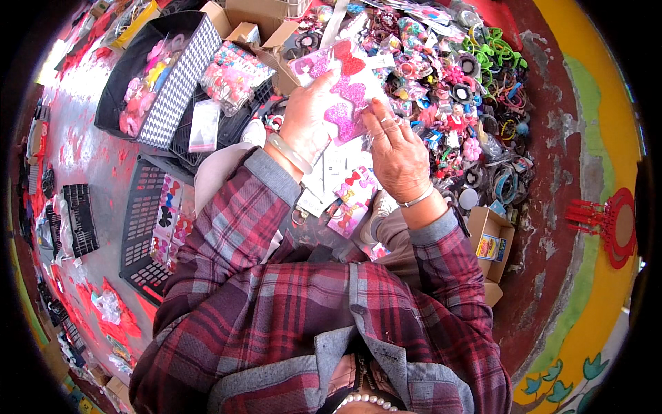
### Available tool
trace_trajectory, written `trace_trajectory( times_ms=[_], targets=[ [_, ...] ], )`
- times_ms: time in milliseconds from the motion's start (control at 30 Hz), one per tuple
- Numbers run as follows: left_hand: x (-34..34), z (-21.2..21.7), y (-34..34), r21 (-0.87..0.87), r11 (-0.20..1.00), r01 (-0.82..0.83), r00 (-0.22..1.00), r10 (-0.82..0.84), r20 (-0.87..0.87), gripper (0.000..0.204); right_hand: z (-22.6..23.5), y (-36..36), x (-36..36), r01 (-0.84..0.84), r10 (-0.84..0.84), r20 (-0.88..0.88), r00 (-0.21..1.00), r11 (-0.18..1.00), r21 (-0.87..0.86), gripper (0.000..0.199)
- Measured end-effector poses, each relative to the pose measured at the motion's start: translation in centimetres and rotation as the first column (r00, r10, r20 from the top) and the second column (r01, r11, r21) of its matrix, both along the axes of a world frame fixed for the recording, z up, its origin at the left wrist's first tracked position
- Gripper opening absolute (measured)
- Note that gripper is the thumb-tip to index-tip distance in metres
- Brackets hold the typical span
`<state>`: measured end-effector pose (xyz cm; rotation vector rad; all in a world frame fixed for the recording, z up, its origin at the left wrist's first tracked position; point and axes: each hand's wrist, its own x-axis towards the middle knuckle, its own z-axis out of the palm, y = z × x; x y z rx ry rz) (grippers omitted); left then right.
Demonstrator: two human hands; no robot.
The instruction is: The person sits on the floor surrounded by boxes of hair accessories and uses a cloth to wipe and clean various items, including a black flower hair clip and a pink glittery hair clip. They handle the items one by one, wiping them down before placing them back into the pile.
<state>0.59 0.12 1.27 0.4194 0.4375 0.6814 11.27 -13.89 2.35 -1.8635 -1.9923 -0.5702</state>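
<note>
A card of glittery hair bows [353,94], pink with a red one at the top, is held up in front of me. My left hand [310,107] grips its left edge, thumb over the front. On the opposite side, the fingers of my right hand [400,155] bend onto the card's lower right edge; their tips are partly hidden. Below the hands, another card with small bows [354,200] lies among white paper cards [323,178] on the ground between my feet.
A big heap of hair ties and trinkets [452,103] spreads ahead and right. At left stand a houndstooth fabric bin [181,86] and a grey plastic basket [141,207] holding more bow cards. An open cardboard box [500,231] sits by my right forearm, near the dark red wall base.
</note>
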Motion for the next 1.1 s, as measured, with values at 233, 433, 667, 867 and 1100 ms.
trace_trajectory(
  times_ms=[233, 433, 667, 867, 1100],
  targets=[
    [0.0, -0.3, 0.2, -0.007, 1.000, 0.015, 0.999, -0.014, 0.047, 0.021, 0.2, -0.3, -0.3, 0.038, -0.039, -0.026, 0.999, 0.999, -0.031, 0.042],
    [-0.5, -0.8, 0.2, 0.035, 0.999, -0.001, 0.987, -0.005, 0.160, 0.019, 0.0, -0.1, -0.2, 0.048, -0.048, -0.027, 0.998, 0.998, -0.031, 0.046],
    [-0.3, 0.7, -0.6, 0.032, 0.995, 0.094, 0.958, -0.099, 0.268, 0.022, 0.5, -0.1, -0.5, 0.144, -0.146, -0.062, 0.987, 0.989, -0.045, 0.048],
    [-0.3, 1.6, -1.2, 0.131, 0.987, 0.093, 0.962, -0.123, 0.245, 0.033, 0.6, 0.0, -0.4, 0.170, -0.172, -0.082, 0.982, 0.985, -0.038, 0.050],
    [-0.1, -0.5, 0.0, 0.083, 0.995, 0.058, 0.995, -0.064, 0.080, 0.024, 0.5, -0.1, -0.1, 0.152, -0.153, -0.054, 0.987, 0.988, -0.014, 0.049]
  ],
)
